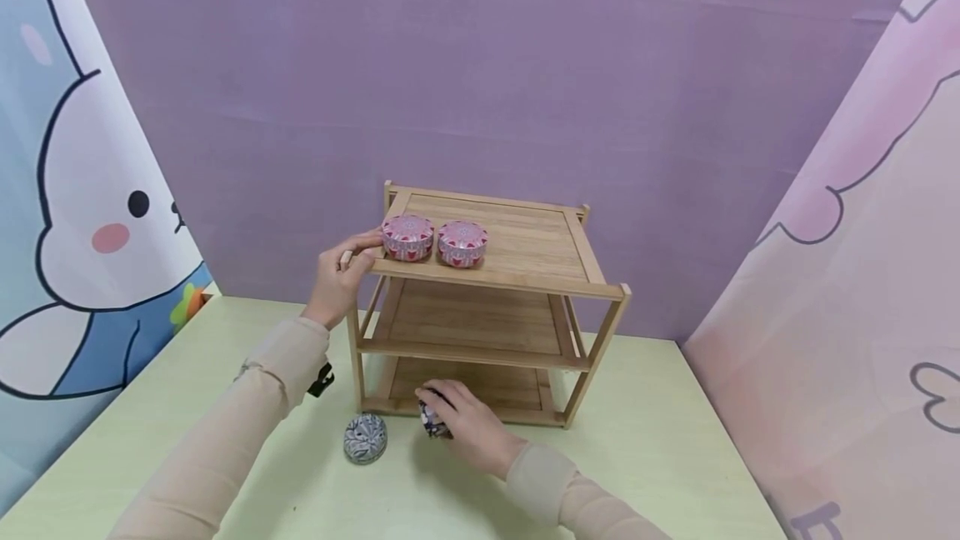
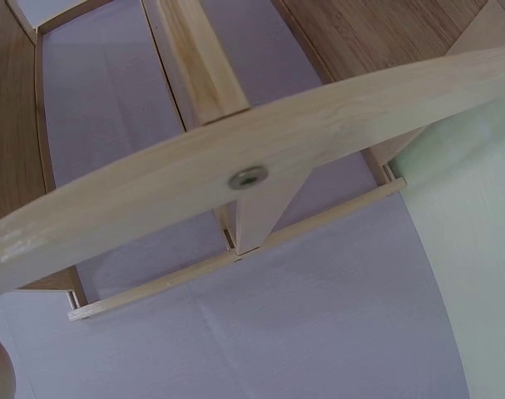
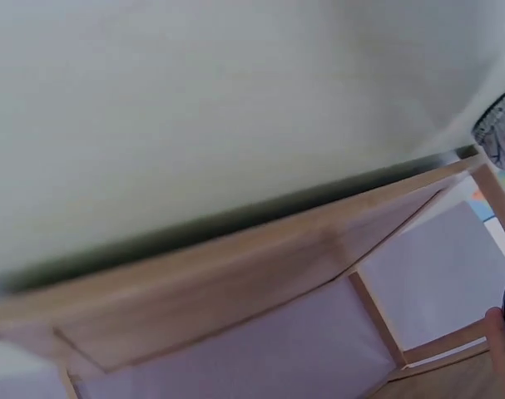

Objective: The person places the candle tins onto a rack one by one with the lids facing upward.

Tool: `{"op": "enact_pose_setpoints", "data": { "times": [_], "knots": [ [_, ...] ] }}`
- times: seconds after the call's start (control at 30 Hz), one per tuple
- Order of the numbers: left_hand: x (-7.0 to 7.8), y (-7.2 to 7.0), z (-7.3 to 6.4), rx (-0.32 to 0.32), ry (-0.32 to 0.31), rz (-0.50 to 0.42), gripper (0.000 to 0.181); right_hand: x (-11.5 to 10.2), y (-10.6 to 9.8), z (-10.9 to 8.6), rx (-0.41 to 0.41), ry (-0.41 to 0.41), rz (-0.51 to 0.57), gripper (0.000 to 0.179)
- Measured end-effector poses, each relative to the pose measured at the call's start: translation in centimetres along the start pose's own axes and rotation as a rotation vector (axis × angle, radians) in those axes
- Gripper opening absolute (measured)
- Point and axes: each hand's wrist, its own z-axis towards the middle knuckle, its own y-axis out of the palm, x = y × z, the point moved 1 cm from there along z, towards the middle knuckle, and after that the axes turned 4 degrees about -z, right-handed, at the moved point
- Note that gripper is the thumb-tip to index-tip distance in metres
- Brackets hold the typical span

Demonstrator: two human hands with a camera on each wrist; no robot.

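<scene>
A three-tier wooden shelf rack (image 1: 525, 232) stands on the table. My left hand (image 1: 337, 282) grips its top front-left corner, fingertips close beside a pink patterned round tin (image 1: 408, 238). A second pink tin (image 1: 462, 243) sits just right of the first on the top tier. Down at the bottom tier's front edge, my right hand (image 1: 472, 427) holds a dark patterned tin (image 1: 433, 422), mostly covered by the fingers. On the table to its left lies a grey-and-white patterned tin (image 1: 365, 438). In the right wrist view, a fingertip (image 3: 502, 345) touches the held tin at the edge.
The pale green table (image 1: 652, 440) extends around the rack. A purple backdrop (image 1: 480, 65) rises behind it, with cartoon-printed panels at left (image 1: 112, 190) and right (image 1: 847, 290). The rack's side rail (image 2: 335, 125) crosses the left wrist view.
</scene>
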Motion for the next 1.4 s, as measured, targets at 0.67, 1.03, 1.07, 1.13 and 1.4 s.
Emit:
{"op": "enact_pose_setpoints", "data": {
  "times": [0.67,1.03,1.07,1.13,1.4],
  "knots": [
    [0.10,0.02,-0.01,0.001,-0.006,-0.019,0.029,0.06,-0.06,0.14,0.032,0.508,0.765,0.073],
    [0.02,-0.02,0.04,0.011,-0.001,-0.023,0.029,0.52,-0.15,0.29,0.095,0.730,1.109,0.076],
    [-0.01,-0.04,0.04,0.013,-0.001,-0.023,0.029,0.55,-0.21,0.29,0.101,0.740,1.140,0.076],
    [-0.06,-0.07,0.01,0.013,-0.003,-0.015,0.029,0.60,-0.33,0.27,0.111,0.750,1.192,0.075],
    [-0.12,0.01,0.01,0.010,-0.003,-0.004,0.028,0.51,-0.72,0.06,0.134,0.739,1.418,0.073]
  ]
}}
